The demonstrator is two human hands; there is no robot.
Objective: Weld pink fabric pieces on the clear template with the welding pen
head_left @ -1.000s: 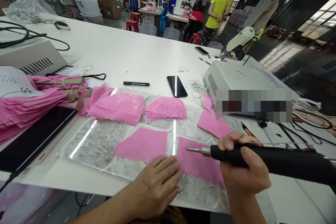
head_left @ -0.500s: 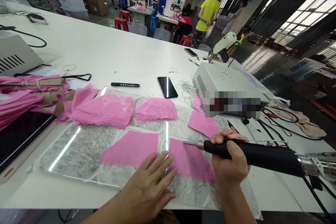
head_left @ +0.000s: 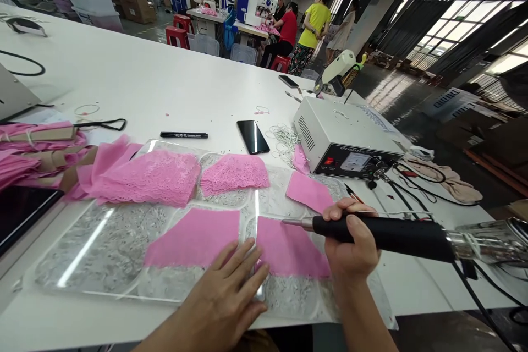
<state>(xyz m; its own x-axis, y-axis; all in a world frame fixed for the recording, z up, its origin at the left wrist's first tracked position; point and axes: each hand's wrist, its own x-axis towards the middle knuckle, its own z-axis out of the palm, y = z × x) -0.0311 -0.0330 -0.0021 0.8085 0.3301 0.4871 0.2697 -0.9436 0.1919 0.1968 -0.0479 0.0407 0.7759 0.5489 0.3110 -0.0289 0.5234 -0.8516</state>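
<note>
My right hand (head_left: 352, 242) is wrapped round what looks like a corded welding gun (head_left: 388, 235), with a black handle and a narrow metal tip. The tip lies over the upper edge of the right pink fabric piece (head_left: 289, 250); whether it touches the cloth, I cannot tell. My left hand (head_left: 233, 286) rests palm down with fingers stretched out, across the gap between that piece and the left pink fabric piece (head_left: 198, 236). Both pieces lie flat on a clear patterned template (head_left: 103, 247). Behind them sit a large pink lace stack (head_left: 152, 176) and a smaller lace stack (head_left: 235, 171).
A smaller pink piece (head_left: 309, 191) lies at the template's right. Beyond are a black phone (head_left: 253, 136), a marker (head_left: 183, 135), tangled thread (head_left: 284, 142) and a grey control box (head_left: 346, 132) with cables. Pink bundles (head_left: 37, 148) lie left. Several people are in the background.
The view has swung slightly right, so things appear shifted left. Both hands and the welding gun stay almost where they were over the fabric.
</note>
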